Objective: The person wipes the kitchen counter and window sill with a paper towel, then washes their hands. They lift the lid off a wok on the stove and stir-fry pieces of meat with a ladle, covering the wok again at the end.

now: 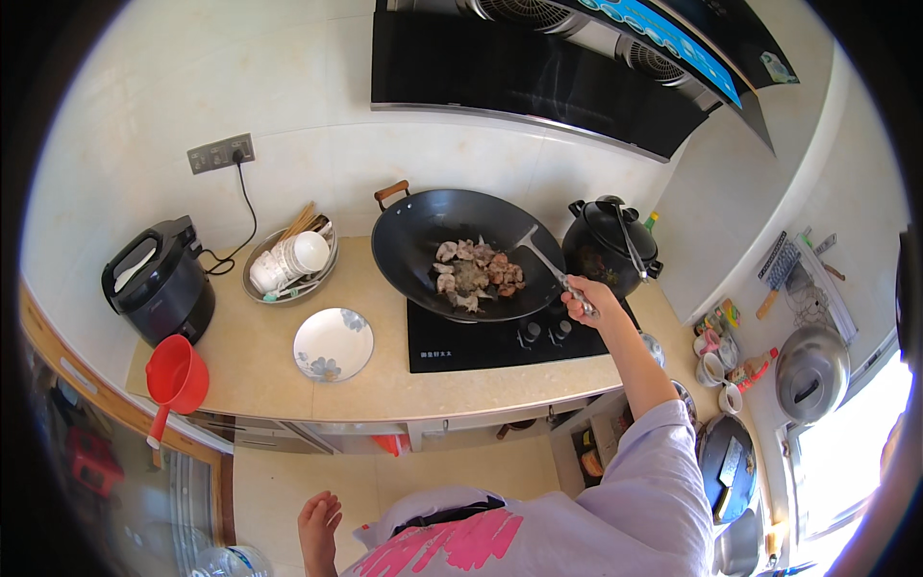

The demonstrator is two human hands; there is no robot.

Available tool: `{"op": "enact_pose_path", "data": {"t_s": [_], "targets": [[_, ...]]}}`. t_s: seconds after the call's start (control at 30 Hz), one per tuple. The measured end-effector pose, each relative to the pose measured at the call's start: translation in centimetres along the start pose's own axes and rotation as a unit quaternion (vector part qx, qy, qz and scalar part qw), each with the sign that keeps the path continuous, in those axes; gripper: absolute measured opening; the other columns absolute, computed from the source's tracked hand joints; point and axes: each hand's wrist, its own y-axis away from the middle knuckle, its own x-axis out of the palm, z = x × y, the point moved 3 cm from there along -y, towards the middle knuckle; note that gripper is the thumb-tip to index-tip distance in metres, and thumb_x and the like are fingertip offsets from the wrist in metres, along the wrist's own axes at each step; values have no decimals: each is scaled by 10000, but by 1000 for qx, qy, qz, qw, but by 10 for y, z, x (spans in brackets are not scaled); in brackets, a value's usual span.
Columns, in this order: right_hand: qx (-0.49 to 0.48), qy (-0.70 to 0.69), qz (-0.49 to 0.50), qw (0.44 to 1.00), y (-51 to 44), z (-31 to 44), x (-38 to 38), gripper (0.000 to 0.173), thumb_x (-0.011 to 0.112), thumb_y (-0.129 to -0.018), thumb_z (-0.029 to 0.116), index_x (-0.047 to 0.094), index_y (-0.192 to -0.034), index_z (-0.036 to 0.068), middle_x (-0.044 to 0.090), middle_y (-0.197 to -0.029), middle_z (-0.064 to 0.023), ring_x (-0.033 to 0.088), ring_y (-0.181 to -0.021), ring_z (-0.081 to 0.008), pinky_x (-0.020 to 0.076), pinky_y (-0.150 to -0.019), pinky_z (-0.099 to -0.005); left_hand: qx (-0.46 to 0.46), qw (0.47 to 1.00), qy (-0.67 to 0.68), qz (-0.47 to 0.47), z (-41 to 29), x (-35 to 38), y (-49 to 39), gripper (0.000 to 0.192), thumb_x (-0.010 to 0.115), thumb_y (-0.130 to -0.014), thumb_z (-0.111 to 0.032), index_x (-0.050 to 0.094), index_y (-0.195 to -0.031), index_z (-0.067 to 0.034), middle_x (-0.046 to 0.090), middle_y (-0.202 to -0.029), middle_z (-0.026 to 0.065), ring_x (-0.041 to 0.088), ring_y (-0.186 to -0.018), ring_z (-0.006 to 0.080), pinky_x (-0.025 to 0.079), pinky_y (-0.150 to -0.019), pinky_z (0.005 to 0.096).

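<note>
My right hand [593, 299] grips the handle of a metal wok spatula [546, 263]. Its blade rests against the inner right side of a large dark wok [425, 216], just beside the food. Chunks of meat [472, 270], some pale and some browned, lie heaped at the bottom of the wok. The wok sits on a black gas stove [461, 342] with two knobs, and a wooden grip stands at its far left rim. Low in front of my body, my left hand [319, 523] hangs with loosely bent fingers, holding nothing visible.
A floral plate [333, 342] lies left of the stove, before a metal basin [249, 285] of bowls and chopsticks. Further left are an electric cooker [169, 288] and a red ladle [177, 375] at the counter edge. A lidded black pot [602, 241] stands right, under a range hood [519, 79].
</note>
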Motion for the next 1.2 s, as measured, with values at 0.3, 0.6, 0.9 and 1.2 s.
{"op": "enact_pose_path", "data": {"t_s": [0.3, 0.6, 0.9, 1.2], "targets": [[34, 123, -90, 988, -10, -11, 2, 133, 507, -852, 207, 441, -808, 100, 513, -578, -98, 461, -376, -138, 328, -312, -224, -12, 1000, -4, -4, 0, -6, 2, 253, 523, -839, -195, 532, -1064, -80, 585, -977, 54, 555, -880, 157, 433, -761, 300], [6, 275, -54, 960, -23, -16, 17, 153, 495, -838, 194, 499, -878, 47, 502, -567, -93, 465, -373, -144, 343, -287, -244, -2, 1000, -5, -3, -6, -4, 6, 258, 523, -838, -194, 531, -1068, -78, 591, -973, 57, 559, -873, 154, 437, -755, 292], [-39, 331, -75, 940, -23, -16, 29, 189, 476, -880, 209, 547, -972, 59, 514, -558, -78, 457, -351, -134, 333, -287, -244, 1, 1000, -3, -8, -6, -9, 7, 262, 518, -840, -192, 535, -1073, -73, 594, -970, 53, 561, -881, 158, 439, -756, 297], [-43, 341, -66, 937, -22, -20, 34, 228, 503, -853, 139, 557, -1035, 12, 503, -543, -107, 452, -346, -155, 324, -286, -258, 3, 1000, -2, -5, -8, -6, 6, 263, 523, -838, -193, 536, -1072, -75, 598, -957, 48, 564, -873, 153, 440, -755, 296]]}}
